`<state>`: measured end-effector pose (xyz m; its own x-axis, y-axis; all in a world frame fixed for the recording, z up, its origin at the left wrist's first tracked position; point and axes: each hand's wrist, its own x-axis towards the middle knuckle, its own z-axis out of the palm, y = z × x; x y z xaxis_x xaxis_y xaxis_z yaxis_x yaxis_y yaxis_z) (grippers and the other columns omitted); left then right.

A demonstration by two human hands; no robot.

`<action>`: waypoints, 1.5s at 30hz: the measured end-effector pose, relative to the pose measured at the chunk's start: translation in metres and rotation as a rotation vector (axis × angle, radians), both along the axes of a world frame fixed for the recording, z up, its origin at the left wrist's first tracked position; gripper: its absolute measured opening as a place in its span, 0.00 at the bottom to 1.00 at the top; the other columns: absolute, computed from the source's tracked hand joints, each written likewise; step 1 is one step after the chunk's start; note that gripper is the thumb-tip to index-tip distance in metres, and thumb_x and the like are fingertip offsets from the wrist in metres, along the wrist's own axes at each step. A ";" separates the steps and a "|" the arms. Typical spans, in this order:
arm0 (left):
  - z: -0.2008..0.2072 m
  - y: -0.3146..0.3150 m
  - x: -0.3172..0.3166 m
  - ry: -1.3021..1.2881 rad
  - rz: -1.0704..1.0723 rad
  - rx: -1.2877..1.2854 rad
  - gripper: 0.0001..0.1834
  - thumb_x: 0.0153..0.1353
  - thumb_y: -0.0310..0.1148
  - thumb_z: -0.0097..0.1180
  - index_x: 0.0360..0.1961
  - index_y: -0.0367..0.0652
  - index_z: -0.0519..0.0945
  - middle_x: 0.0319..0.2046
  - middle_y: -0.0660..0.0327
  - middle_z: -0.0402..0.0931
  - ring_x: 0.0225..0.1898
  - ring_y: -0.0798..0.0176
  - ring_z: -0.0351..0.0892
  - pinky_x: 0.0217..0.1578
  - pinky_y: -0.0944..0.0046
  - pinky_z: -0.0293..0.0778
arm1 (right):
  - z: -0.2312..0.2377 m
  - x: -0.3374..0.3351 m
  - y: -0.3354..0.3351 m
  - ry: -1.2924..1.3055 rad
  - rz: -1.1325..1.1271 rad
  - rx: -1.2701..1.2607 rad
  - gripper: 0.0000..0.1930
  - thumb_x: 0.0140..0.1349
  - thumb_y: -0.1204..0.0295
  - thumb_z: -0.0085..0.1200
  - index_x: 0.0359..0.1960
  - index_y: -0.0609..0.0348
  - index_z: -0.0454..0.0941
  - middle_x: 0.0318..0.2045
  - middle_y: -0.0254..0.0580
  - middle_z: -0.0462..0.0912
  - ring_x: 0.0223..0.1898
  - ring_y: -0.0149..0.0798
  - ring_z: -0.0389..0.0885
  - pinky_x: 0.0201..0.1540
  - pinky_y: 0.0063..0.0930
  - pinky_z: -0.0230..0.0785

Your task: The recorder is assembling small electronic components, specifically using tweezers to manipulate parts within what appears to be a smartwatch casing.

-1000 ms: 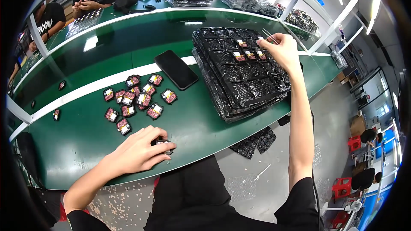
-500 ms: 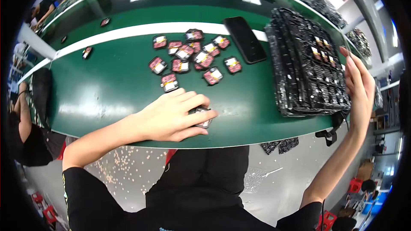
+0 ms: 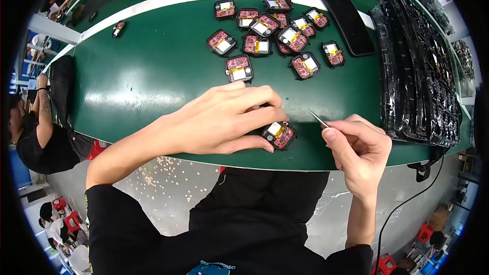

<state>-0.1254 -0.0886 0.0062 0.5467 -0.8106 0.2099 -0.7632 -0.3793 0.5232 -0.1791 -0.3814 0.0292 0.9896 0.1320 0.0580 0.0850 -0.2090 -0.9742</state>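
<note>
Near the front edge of the bench, my left hand (image 3: 226,119) closes its fingers around the left side of an open black watch case (image 3: 280,136). Inside this case a red circuit board, a white block and yellow tape are visible. To its right, my right hand (image 3: 360,152) pinches a pair of thin metal tweezers (image 3: 317,117), whose tips point up and left, apart from the case. Beyond my hands lies a loose group of several similar open watch cases (image 3: 265,24), some overlapping. The nearest of them, a single case (image 3: 239,69), sits just past my left knuckles.
A black phone (image 3: 346,20) lies behind the group, beside tall stacked black plastic trays (image 3: 417,71) at the right. Another watch case (image 3: 119,28) is at the far left of the green bench (image 3: 153,71). A dark cable (image 3: 407,201) hangs at lower right. Another person (image 3: 43,127) sits left.
My right hand has come from the tray stack to the bench front and now holds tweezers. My left hand keeps its watch case, now showing more of it. The view has shifted.
</note>
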 end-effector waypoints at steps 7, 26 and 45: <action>0.001 -0.003 -0.004 0.076 0.089 -0.012 0.31 0.58 0.43 0.81 0.60 0.41 0.87 0.43 0.60 0.83 0.38 0.55 0.82 0.40 0.57 0.76 | -0.022 0.007 0.002 -0.047 0.001 0.033 0.09 0.60 0.87 0.72 0.42 0.71 0.92 0.25 0.31 0.82 0.23 0.16 0.71 0.24 0.17 0.54; 0.004 -0.010 0.001 0.180 0.175 -0.090 0.37 0.46 0.46 0.85 0.56 0.34 0.91 0.39 0.57 0.86 0.33 0.63 0.80 0.33 0.65 0.74 | -0.028 0.012 0.014 -0.265 0.074 -0.240 0.08 0.54 0.87 0.71 0.36 0.68 0.93 0.22 0.32 0.81 0.18 0.20 0.67 0.22 0.18 0.50; 0.007 -0.011 0.004 0.153 0.189 -0.062 0.35 0.46 0.49 0.86 0.50 0.37 0.90 0.36 0.60 0.84 0.27 0.68 0.67 0.27 0.67 0.60 | -0.040 0.005 0.018 -0.575 0.030 -0.370 0.15 0.52 0.89 0.74 0.42 0.67 0.95 0.26 0.36 0.84 0.21 0.25 0.75 0.21 0.20 0.58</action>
